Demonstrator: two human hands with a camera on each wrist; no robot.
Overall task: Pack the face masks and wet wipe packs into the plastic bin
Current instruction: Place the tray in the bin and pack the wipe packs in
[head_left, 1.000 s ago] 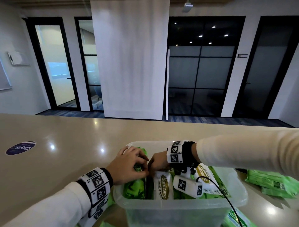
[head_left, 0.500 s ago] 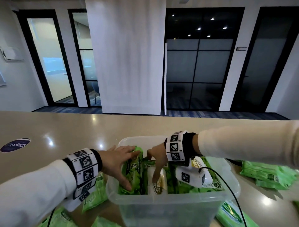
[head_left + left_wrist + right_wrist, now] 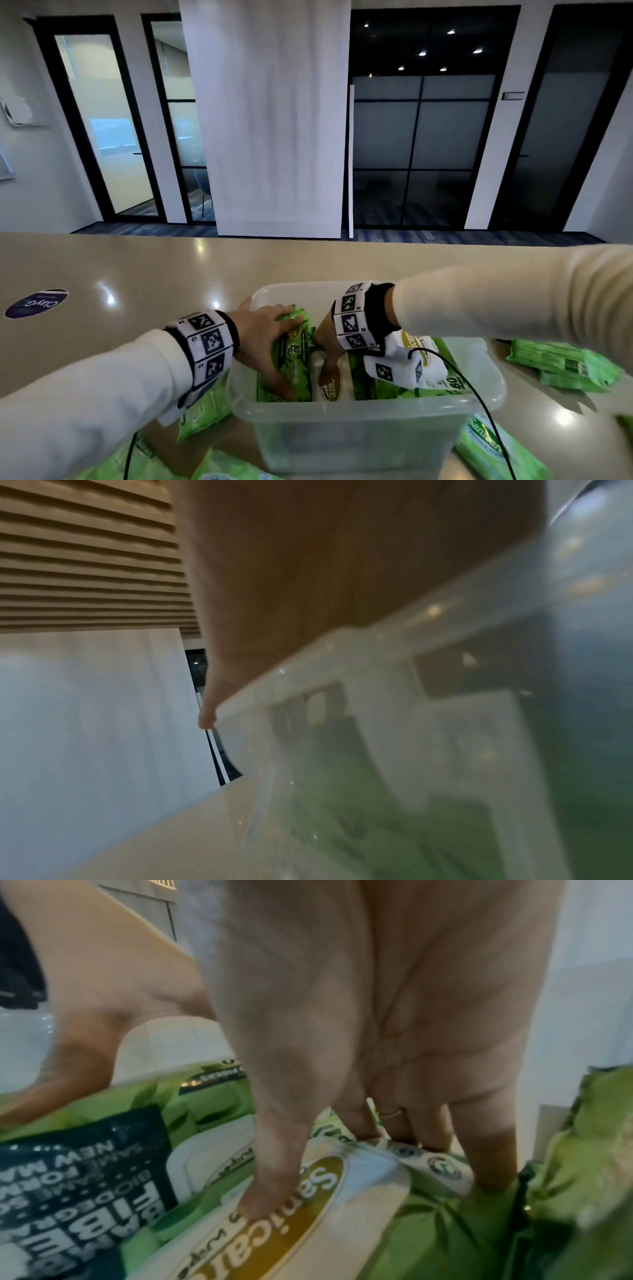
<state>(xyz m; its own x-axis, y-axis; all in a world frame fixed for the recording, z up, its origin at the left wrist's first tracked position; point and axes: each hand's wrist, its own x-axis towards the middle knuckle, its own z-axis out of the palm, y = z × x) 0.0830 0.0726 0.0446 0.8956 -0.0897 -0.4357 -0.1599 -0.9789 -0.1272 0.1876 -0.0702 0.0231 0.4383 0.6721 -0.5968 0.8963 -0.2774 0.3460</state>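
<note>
A clear plastic bin point(image 3: 376, 407) stands near the table's front edge with several wet wipe packs upright in it. My left hand point(image 3: 270, 339) lies with spread, straight fingers on the leftmost green pack point(image 3: 294, 359) and presses on it. In the left wrist view the left hand point(image 3: 308, 574) shows a flat palm over the bin rim point(image 3: 342, 664). My right hand point(image 3: 325, 342) points down into the bin. It pinches the top of a white-labelled pack point(image 3: 308, 1218), thumb on the label and fingers behind. No face masks can be made out.
Loose green wipe packs lie on the table right of the bin point(image 3: 561, 366), at its front right point(image 3: 493, 448) and at its left point(image 3: 205, 407). A black cable point(image 3: 479, 404) hangs over the bin's right front. A round blue sticker point(image 3: 36, 303) sits far left.
My left hand has gone from pinching the green pack's top to lying spread over it. The right hand's fingers have pushed deeper down around the white-labelled pack.
</note>
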